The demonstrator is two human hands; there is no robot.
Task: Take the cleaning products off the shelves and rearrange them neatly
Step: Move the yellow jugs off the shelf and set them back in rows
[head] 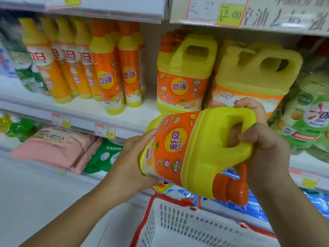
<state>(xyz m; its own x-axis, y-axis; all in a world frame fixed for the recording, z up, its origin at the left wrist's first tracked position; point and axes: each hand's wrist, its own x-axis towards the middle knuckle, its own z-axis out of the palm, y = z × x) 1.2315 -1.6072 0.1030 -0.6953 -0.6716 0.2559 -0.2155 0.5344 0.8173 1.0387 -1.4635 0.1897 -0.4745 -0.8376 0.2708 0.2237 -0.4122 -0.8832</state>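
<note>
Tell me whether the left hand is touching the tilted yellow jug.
Touching. The head view shows the left hand cupped round the base of the jug, its fingers curled against the label end with no gap.

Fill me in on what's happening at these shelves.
A person holds a yellow detergent jug tipped on its side in front of the shelf. The right hand grips its handle, fingers through the opening; the left hand holds its base. Its orange pump cap points down toward a white basket below. Two similar jugs stand on the shelf behind it, with slim orange bottles in a row to their left.
</note>
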